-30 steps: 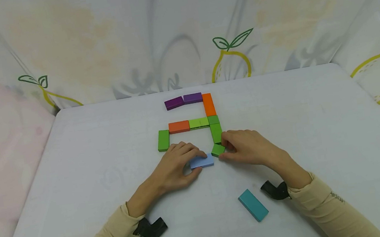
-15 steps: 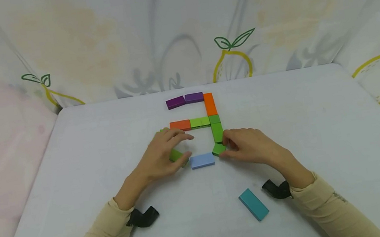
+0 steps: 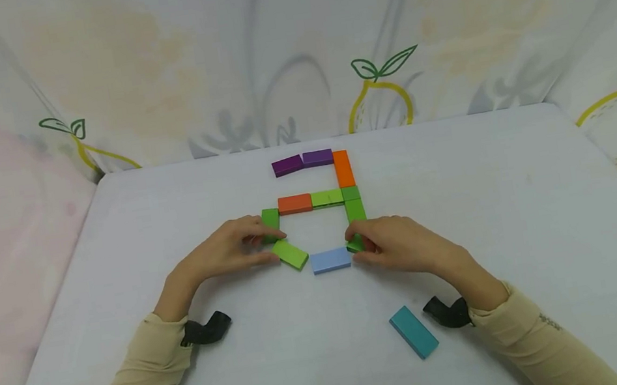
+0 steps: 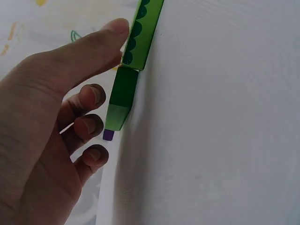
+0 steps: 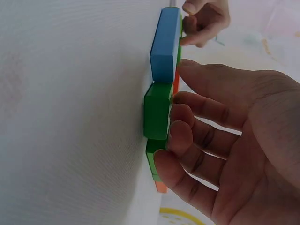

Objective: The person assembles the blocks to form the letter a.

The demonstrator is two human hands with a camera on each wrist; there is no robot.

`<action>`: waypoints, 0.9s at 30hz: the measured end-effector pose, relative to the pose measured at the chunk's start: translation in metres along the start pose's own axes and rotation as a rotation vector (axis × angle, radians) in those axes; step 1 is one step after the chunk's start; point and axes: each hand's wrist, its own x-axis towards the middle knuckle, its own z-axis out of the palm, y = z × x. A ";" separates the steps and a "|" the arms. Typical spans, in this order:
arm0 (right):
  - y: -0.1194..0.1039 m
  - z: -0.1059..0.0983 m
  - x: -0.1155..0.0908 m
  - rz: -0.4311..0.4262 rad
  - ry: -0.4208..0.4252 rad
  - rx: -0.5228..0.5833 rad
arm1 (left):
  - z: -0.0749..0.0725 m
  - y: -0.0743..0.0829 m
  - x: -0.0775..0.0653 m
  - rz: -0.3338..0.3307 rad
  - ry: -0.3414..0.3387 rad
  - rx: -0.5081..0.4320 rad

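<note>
A light green block lies tilted at the shape's lower left. My left hand pinches its left end between thumb and index finger; the other fingers curl loosely behind a darker green block in the left wrist view. Beside the pale blue block, my right hand curls over a small green block, its fingertips at the top edge and its thumb close to the blue block. From the head, the right fingers cover most of that small block.
Red-orange, orange, purple and dark purple blocks form the far part of the shape. A teal block lies alone nearer the person. Patterned cloth rises behind the white table.
My left hand let go of the blue block and moved left to the light green block. The right index finger shifted left over the small green block.
</note>
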 end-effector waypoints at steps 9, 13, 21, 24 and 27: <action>0.000 -0.003 -0.001 -0.007 -0.016 0.008 | -0.001 0.004 0.001 -0.018 -0.015 0.028; 0.000 -0.004 -0.003 -0.010 -0.018 0.004 | 0.001 0.003 0.002 -0.019 -0.018 0.024; -0.004 -0.009 -0.011 -0.010 -0.076 0.018 | 0.002 0.002 0.001 -0.004 -0.001 0.032; -0.005 -0.010 -0.016 -0.015 -0.116 0.019 | 0.003 0.002 0.001 -0.011 0.023 0.048; -0.006 -0.013 -0.021 -0.009 -0.171 0.019 | 0.003 0.000 0.002 -0.044 0.092 0.079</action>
